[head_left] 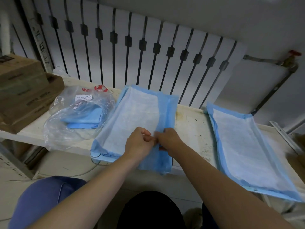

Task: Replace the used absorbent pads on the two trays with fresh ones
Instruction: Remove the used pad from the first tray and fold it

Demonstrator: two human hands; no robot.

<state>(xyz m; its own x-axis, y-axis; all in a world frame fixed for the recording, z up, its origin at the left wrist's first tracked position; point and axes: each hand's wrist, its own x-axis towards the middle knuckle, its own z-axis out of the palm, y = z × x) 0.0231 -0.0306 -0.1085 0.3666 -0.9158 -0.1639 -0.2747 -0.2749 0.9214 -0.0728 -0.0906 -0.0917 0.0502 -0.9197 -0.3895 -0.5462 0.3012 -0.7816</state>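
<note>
A blue absorbent pad (132,116) lies partly unfolded over the left tray (97,157), its right flap still folded over. My left hand (139,142) and my right hand (166,138) meet at the pad's near middle, and both pinch the folded blue edge. A second pad (244,146) lies spread flat on the right tray (252,190). A clear plastic bag (77,113) with folded blue pads inside sits to the left of the left tray.
The trays rest on a stained white shelf (191,126) in front of a white radiator (132,47). Cardboard boxes (24,90) are stacked at the far left. A pipe with a red valve (292,58) runs at the right. My knees show below.
</note>
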